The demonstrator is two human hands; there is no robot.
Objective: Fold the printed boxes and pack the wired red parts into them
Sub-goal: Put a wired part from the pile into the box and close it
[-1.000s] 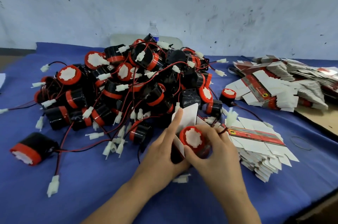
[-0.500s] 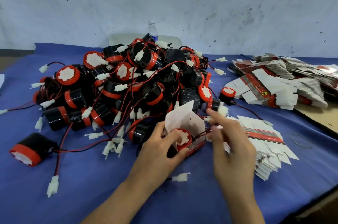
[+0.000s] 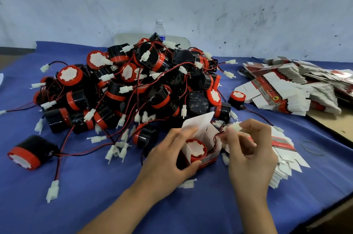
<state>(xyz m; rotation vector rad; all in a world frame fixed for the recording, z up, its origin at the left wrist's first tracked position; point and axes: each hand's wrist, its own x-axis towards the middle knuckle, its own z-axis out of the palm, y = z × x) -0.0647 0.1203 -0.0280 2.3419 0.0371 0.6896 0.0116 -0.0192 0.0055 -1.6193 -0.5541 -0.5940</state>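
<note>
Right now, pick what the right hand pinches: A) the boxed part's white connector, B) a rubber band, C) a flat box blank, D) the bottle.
A: the right hand pinches the white connector, whose wire runs down to the red part in the open box that the left hand holds.

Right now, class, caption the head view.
Left hand holds open box with red part; right hand pinches its connector.

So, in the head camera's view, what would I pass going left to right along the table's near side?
Lone red-and-black part → loose white connector → left hand → open printed box → right hand → stack of flat boxes → black rubber band.
</note>
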